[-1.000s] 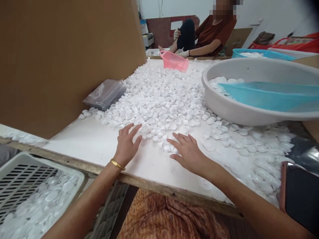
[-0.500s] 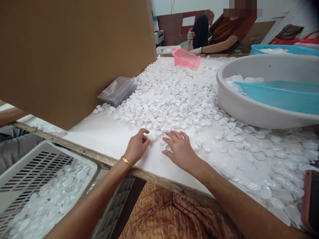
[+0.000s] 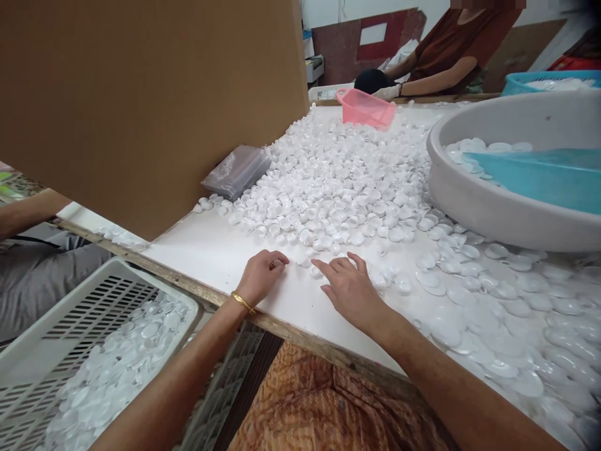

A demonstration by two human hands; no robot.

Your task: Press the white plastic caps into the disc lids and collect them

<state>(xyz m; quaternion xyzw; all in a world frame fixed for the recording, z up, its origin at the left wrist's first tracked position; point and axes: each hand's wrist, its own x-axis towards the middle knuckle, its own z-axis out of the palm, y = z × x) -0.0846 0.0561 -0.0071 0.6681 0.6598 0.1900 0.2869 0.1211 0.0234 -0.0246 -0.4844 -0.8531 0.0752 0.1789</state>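
A wide heap of small, glossy white round plastic pieces [image 3: 347, 181] covers the white tabletop [image 3: 206, 250]. My left hand [image 3: 261, 275], with a gold bracelet at the wrist, is just in front of the heap's near edge. Its fingers are curled toward the thumb, and whatever may be between them is hidden. To its right, my right hand [image 3: 350, 287] is open, palm down, with fingers apart over a few loose white pieces. One such piece [image 3: 306, 259] lies between the two hands.
A tall cardboard sheet [image 3: 154, 113] stands at left beside a plastic-wrapped pack [image 3: 237, 172]. A pink scoop [image 3: 366, 109] rests on the heap. At right is a big grey tub [image 3: 498, 207] with a blue scoop [image 3: 539, 175]. A crate [image 3: 107, 294] of white pieces sits lower left. Co-workers sit nearby.
The view has shifted left and slightly down. My left fingers have curled closer to the thumb; my right hand has moved a little away from the left. The far co-worker's knee has lowered.
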